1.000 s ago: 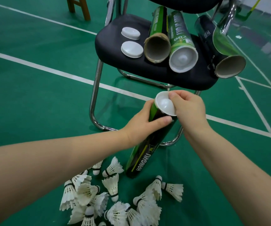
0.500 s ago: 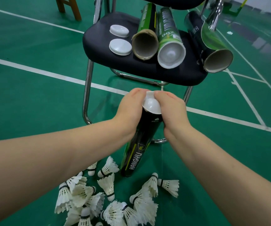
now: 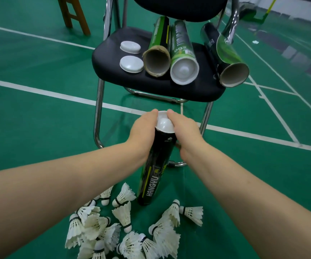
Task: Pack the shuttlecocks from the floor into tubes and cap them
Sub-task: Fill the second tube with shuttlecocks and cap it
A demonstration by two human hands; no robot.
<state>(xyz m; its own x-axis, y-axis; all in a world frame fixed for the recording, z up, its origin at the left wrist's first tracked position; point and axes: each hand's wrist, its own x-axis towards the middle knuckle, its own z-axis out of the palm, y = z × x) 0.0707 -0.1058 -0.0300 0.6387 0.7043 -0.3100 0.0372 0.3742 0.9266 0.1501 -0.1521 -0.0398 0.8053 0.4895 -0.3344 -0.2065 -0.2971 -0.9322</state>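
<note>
A black "HANGYU" tube point(image 3: 153, 176) stands tilted on the green floor with its base among the shuttlecocks. A white cap point(image 3: 164, 123) sits on its top end. My left hand point(image 3: 143, 131) grips the tube's upper part from the left, fingertips on the cap's rim. My right hand point(image 3: 185, 132) grips it from the right, fingers pressing the cap. Several white feather shuttlecocks point(image 3: 124, 227) lie scattered on the floor below the tube.
A black chair point(image 3: 113, 53) stands just behind, carrying two loose white caps point(image 3: 131, 64), an open green tube point(image 3: 157, 60), a capped green tube point(image 3: 183, 69) and an open black tube point(image 3: 233, 72). Chrome chair legs point(image 3: 98, 109) flank my hands. A wooden stool leg point(image 3: 72, 14) is far left.
My hands moved the cap from tilted on the tube's rim to seated on its top. The tube is now more upright, and both hands close around its upper end.
</note>
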